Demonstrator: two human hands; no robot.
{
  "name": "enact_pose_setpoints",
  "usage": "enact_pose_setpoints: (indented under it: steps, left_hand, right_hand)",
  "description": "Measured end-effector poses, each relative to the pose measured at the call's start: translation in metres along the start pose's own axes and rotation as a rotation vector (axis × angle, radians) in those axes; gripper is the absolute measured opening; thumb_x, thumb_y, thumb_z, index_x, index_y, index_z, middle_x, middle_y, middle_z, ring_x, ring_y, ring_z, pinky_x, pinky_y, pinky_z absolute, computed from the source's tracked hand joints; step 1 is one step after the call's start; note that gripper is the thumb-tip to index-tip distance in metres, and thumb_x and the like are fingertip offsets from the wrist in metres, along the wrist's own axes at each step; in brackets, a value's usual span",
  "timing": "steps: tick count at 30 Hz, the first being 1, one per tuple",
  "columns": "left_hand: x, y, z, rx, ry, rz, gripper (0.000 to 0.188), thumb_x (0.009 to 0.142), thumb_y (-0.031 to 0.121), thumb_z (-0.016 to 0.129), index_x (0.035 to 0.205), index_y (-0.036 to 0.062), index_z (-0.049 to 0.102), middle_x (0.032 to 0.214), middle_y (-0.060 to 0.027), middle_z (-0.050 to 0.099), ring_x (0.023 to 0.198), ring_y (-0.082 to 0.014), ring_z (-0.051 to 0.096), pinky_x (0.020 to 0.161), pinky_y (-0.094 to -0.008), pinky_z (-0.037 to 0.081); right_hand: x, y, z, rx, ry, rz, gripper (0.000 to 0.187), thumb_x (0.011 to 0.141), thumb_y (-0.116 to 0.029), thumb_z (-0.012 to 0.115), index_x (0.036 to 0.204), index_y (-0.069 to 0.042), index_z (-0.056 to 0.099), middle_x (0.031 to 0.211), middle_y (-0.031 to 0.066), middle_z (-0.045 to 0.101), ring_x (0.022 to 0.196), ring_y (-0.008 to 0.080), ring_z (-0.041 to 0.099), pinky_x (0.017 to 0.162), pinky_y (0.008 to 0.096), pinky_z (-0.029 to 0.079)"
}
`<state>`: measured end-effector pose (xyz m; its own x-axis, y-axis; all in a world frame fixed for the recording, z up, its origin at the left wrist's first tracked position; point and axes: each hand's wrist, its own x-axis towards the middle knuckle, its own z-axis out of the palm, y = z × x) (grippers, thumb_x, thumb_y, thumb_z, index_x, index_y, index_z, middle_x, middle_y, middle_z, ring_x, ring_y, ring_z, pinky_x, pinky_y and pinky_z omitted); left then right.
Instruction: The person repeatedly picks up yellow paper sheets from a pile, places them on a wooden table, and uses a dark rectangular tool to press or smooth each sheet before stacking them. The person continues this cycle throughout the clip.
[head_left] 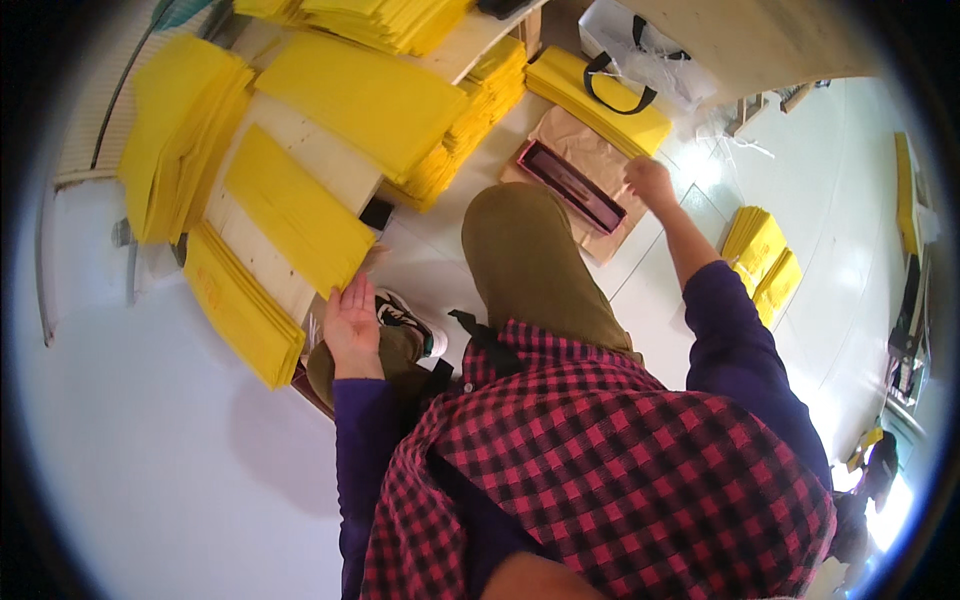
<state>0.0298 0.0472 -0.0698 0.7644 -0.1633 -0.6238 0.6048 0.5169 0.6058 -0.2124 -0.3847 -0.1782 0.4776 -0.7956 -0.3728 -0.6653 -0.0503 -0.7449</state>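
In the head view, a long dark red box (pixel 562 196) lies open on brown paper (pixel 568 132), something narrow and brownish inside that I can't identify. Clear plastic crowds a white bag (pixel 605 30), hiding its contents. My left hand (pixel 352 318) is palm up, fingertips at the near end of a yellow folded piece (pixel 295 205) on the wooden surface (pixel 300 130); I can't tell whether they grip. My right hand (pixel 650 182) curls beside the paper, its fingertips too blurred to show any hold.

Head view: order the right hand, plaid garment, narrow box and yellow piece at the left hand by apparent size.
1. Plaid garment
2. Yellow piece at the left hand
3. Narrow box
4. Right hand
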Motion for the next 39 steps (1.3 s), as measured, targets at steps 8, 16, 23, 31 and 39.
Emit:
enact_pose_setpoints:
  steps: [8,16,23,31,39]
  left_hand:
    - [0.003,0.004,-0.014,0.079,-0.009,0.041,0.035,0.091,0.019,0.045,0.12,-0.0018,0.043,0.12,-0.019,0.049,0.116,-0.0308,0.044,0.099,-0.0417,0.036]
    - [0.0,0.007,-0.01,0.202,0.04,0.064,0.032,0.09,0.018,0.047,0.117,0.0014,0.047,0.112,-0.016,0.056,0.107,-0.0286,0.052,0.093,-0.0393,0.042]
    - [0.004,0.011,-0.002,0.208,0.036,0.064,0.031,0.089,0.018,0.049,0.114,0.0012,0.049,0.112,-0.0151,0.055,0.105,-0.0266,0.052,0.09,-0.0383,0.044]
    - [0.005,0.008,0.0,0.187,0.054,0.064,0.031,0.089,0.019,0.048,0.114,0.0011,0.049,0.11,-0.0138,0.056,0.104,-0.0265,0.053,0.089,-0.0384,0.044]
    - [0.003,0.01,-0.004,0.154,0.053,0.039,0.03,0.089,0.02,0.048,0.112,0.0016,0.051,0.11,-0.014,0.056,0.102,-0.0269,0.054,0.089,-0.04,0.044]
  right_hand:
    - [0.053,0.061,0.102,-0.777,-0.181,-0.087,0.024,0.083,-0.017,0.042,0.095,-0.005,0.06,0.099,0.0178,0.062,0.094,0.0316,0.059,0.078,0.0416,0.048]
    - [0.091,0.069,0.146,-0.961,-0.4,-0.121,0.022,0.086,-0.017,0.043,0.089,-0.004,0.059,0.095,0.0171,0.063,0.09,0.032,0.061,0.076,0.0408,0.049]
    - [0.101,0.081,0.147,-0.957,-0.417,-0.311,0.018,0.082,-0.013,0.046,0.088,-0.004,0.06,0.088,0.0177,0.064,0.083,0.031,0.063,0.072,0.04,0.051]
    - [0.108,0.093,0.156,-0.892,-0.436,-0.285,0.018,0.082,-0.012,0.045,0.087,-0.001,0.059,0.086,0.02,0.063,0.082,0.0333,0.063,0.072,0.041,0.051]
    - [0.106,0.098,0.162,-0.917,-0.408,-0.275,0.017,0.08,-0.013,0.049,0.087,-0.001,0.058,0.086,0.0199,0.064,0.084,0.0343,0.062,0.074,0.0408,0.051]
